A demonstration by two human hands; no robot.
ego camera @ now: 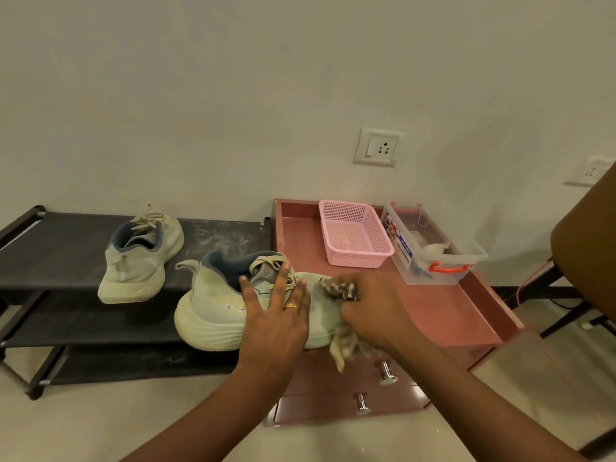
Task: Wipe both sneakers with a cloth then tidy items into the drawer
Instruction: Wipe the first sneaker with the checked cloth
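A pale green sneaker [213,315] lies at the front left of the pink drawer unit's top [450,315], its heel toward the left. My left hand [276,315] rests flat on its side with fingers spread, steadying it. My right hand [370,308] is closed on a mottled brown-and-white cloth [343,348] pressed against the sneaker's toe; part of the cloth hangs below the hand. The second sneaker [140,258] stands on the top shelf of the black shoe rack [60,255] to the left. Two drawer knobs [386,371] show on the unit's front below my hands.
A pink mesh basket [353,231] and a clear plastic box with a red latch [436,248] stand at the back of the drawer unit top. A brown chair [586,248] is at the right. A wall socket [378,146] is above.
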